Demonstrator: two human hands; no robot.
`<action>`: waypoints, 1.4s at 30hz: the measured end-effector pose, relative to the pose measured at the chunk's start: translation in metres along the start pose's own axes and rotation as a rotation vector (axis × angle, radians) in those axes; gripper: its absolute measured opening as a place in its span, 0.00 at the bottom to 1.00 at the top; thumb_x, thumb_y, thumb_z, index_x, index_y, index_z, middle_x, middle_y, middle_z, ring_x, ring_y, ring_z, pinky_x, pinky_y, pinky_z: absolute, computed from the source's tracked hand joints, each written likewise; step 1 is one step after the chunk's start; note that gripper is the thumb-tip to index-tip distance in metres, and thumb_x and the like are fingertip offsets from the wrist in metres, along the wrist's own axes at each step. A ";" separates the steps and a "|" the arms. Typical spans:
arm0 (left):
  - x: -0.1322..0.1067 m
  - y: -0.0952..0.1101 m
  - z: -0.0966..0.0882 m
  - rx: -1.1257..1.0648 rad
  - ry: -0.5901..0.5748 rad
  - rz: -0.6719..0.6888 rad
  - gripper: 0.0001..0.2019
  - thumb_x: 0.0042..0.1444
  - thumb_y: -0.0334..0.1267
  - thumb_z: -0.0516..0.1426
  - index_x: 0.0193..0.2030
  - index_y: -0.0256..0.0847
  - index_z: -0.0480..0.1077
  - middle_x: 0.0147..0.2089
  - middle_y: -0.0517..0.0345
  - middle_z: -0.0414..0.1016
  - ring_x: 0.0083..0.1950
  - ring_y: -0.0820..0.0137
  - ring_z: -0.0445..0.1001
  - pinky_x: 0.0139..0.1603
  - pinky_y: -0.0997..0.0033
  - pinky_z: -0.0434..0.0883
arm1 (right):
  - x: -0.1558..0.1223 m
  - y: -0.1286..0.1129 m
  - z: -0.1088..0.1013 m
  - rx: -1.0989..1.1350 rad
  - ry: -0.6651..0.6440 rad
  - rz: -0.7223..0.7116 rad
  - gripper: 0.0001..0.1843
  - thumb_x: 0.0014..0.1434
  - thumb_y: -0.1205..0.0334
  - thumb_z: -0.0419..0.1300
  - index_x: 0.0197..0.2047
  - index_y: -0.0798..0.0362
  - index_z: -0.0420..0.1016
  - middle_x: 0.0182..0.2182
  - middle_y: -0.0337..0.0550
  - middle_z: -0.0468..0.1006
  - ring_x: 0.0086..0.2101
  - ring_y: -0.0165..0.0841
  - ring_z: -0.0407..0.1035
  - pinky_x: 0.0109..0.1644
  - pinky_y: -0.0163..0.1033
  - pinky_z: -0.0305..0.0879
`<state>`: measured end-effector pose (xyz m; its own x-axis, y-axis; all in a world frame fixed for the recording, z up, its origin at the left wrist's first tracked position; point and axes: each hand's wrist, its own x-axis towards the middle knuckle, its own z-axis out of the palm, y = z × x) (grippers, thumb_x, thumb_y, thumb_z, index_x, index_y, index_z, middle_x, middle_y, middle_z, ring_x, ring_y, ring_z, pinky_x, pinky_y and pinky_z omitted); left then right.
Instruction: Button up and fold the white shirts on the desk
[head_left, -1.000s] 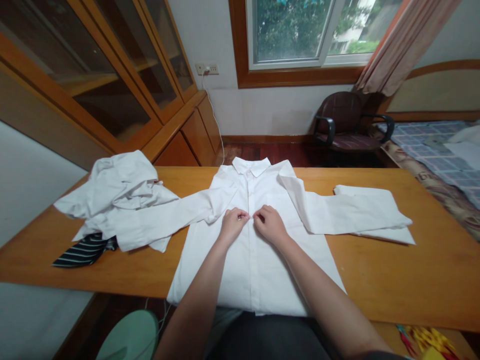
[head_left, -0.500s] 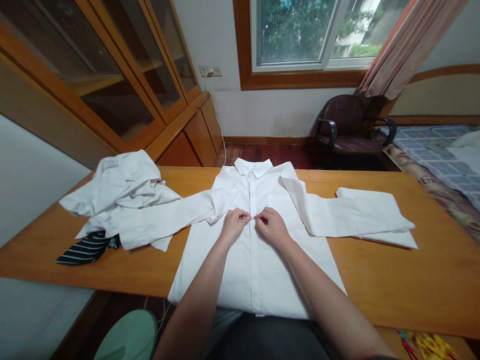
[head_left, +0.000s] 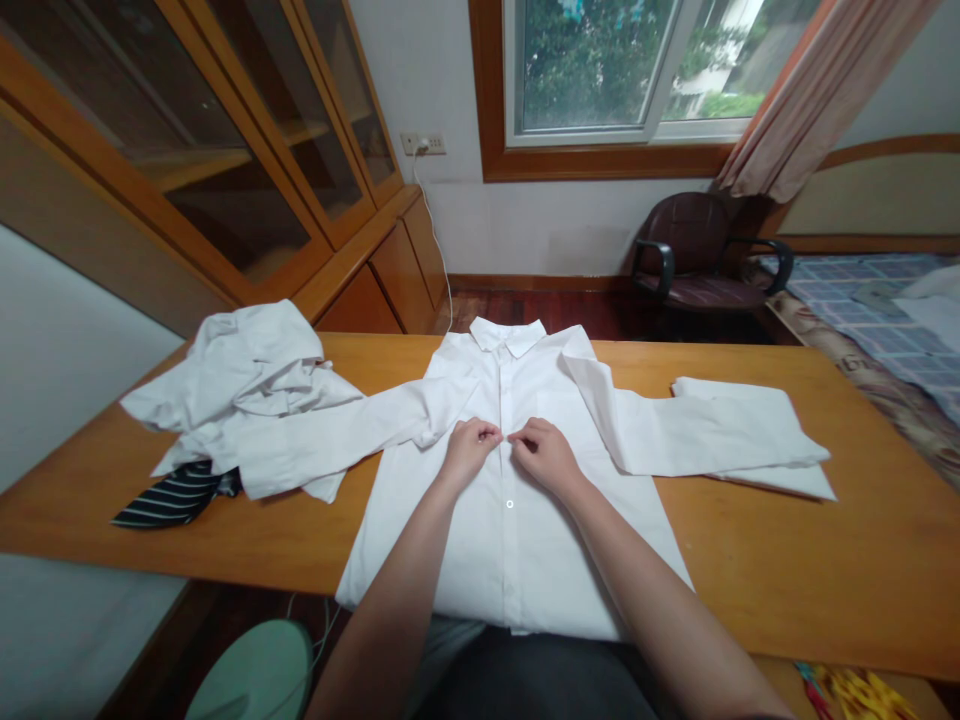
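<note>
A white long-sleeved shirt [head_left: 480, 540] lies front side up across the wooden table, its collar at the far edge and its sleeves spread to both sides. At the middle of its front placket, my left hand [head_left: 471, 448] and my right hand [head_left: 543, 452] meet almost tip to tip. Both hands are closed in a pinch on the placket edge, around a button position; the button itself is too small to make out between the fingertips. Below the hands the placket runs straight down to the hem near my body.
A crumpled white garment [head_left: 251, 360] lies on the table's left, partly over a black striped tie [head_left: 169, 498]. Under the right sleeve sits a folded white cloth [head_left: 739, 392]. A green stool [head_left: 255, 670] stands below the table; beyond it are a chair [head_left: 694, 250] and a cabinet [head_left: 352, 280].
</note>
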<state>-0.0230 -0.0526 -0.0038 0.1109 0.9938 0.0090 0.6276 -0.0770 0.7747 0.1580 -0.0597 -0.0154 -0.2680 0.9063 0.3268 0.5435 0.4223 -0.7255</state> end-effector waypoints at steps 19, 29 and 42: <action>-0.001 -0.006 0.007 0.104 0.041 0.016 0.06 0.57 0.33 0.58 0.33 0.43 0.78 0.37 0.57 0.79 0.44 0.63 0.70 0.50 0.63 0.65 | -0.025 -0.010 -0.015 -0.276 -0.150 -0.057 0.20 0.64 0.70 0.57 0.57 0.48 0.74 0.40 0.47 0.72 0.42 0.39 0.63 0.46 0.43 0.62; -0.001 -0.008 0.007 0.100 0.040 0.021 0.06 0.58 0.35 0.58 0.34 0.42 0.78 0.37 0.58 0.79 0.44 0.64 0.71 0.52 0.63 0.64 | -0.027 -0.014 -0.017 -0.355 -0.221 -0.094 0.21 0.67 0.69 0.54 0.61 0.48 0.69 0.43 0.48 0.71 0.43 0.39 0.62 0.45 0.42 0.59; -0.002 -0.002 0.005 0.096 0.042 0.007 0.06 0.57 0.34 0.58 0.33 0.43 0.78 0.37 0.58 0.79 0.45 0.63 0.72 0.53 0.61 0.65 | -0.026 -0.010 -0.016 -0.343 -0.228 -0.120 0.23 0.67 0.69 0.54 0.63 0.44 0.68 0.43 0.47 0.71 0.41 0.39 0.61 0.43 0.42 0.58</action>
<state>-0.0208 -0.0547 -0.0083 0.0842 0.9956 0.0420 0.6979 -0.0890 0.7106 0.1719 -0.0874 -0.0071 -0.4935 0.8397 0.2265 0.7205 0.5406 -0.4344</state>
